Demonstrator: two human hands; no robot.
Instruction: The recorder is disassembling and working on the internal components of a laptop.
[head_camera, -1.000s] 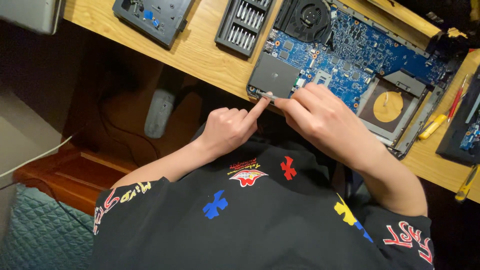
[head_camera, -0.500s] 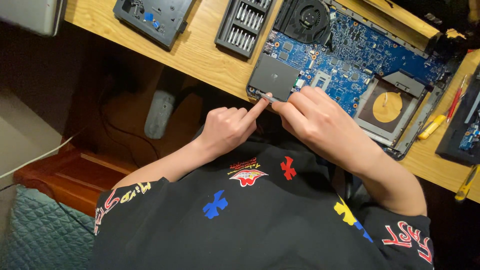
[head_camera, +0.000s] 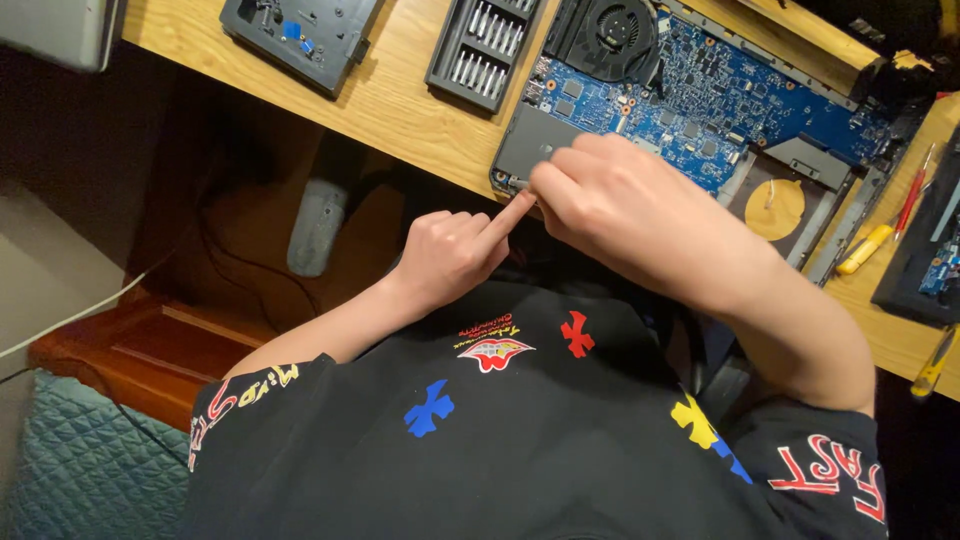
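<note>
An opened laptop (head_camera: 700, 95) with a blue circuit board and a black fan (head_camera: 612, 28) lies on the wooden desk (head_camera: 400, 110). My right hand (head_camera: 620, 200) rests over its near left corner. Its thumb and fingers are pinched together on a thin metal tool whose tip just shows at the laptop's edge. My left hand (head_camera: 455, 255) comes up from below the desk edge. Its index finger is stretched out and touches that same corner next to the right fingertips, and its other fingers are curled with nothing in them.
A black tray of screwdriver bits (head_camera: 480, 45) and a grey flat part (head_camera: 300, 25) lie to the left of the laptop. On the right are a yellow-handled screwdriver (head_camera: 868, 248), a red tool (head_camera: 912, 200), a dark board (head_camera: 925, 260) and another yellow tool (head_camera: 930, 365).
Both hands stay at the laptop's near left corner. The right hand's fingers have closed in slightly toward the left index fingertip.
</note>
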